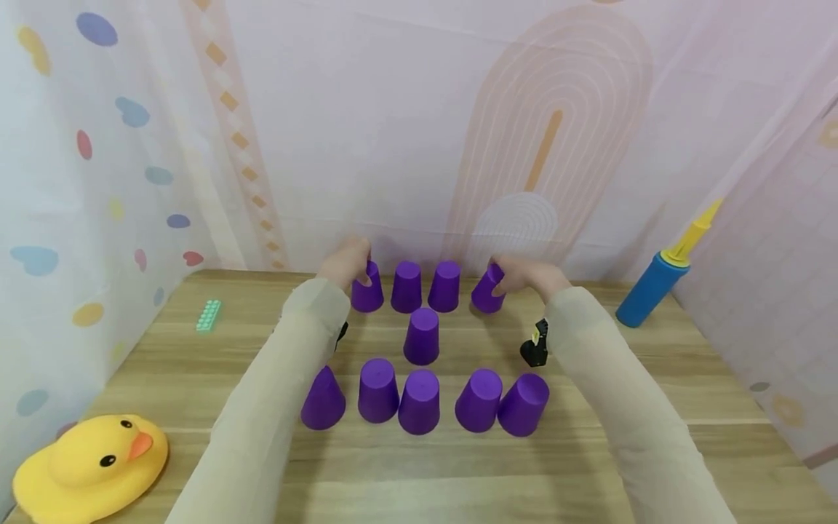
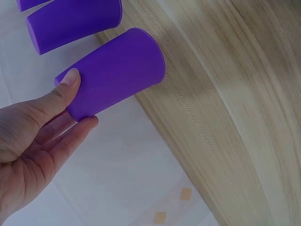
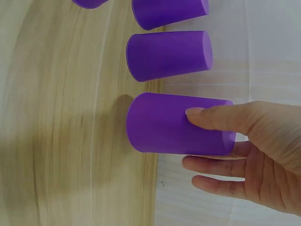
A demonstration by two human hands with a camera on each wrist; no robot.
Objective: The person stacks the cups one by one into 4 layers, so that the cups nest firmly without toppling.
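On the light wooden tabletop point(image 1: 589, 466), ten upturned purple plastic cups stand; each hand grips an end cup of the far row. The left hand point(image 1: 343, 262) pinches its cup point(image 1: 366, 290); the right hand point(image 1: 524, 275) tilts its own point(image 1: 487, 290). Lifting straight up would spare the neighbouring cups point(image 1: 425, 286) between them.
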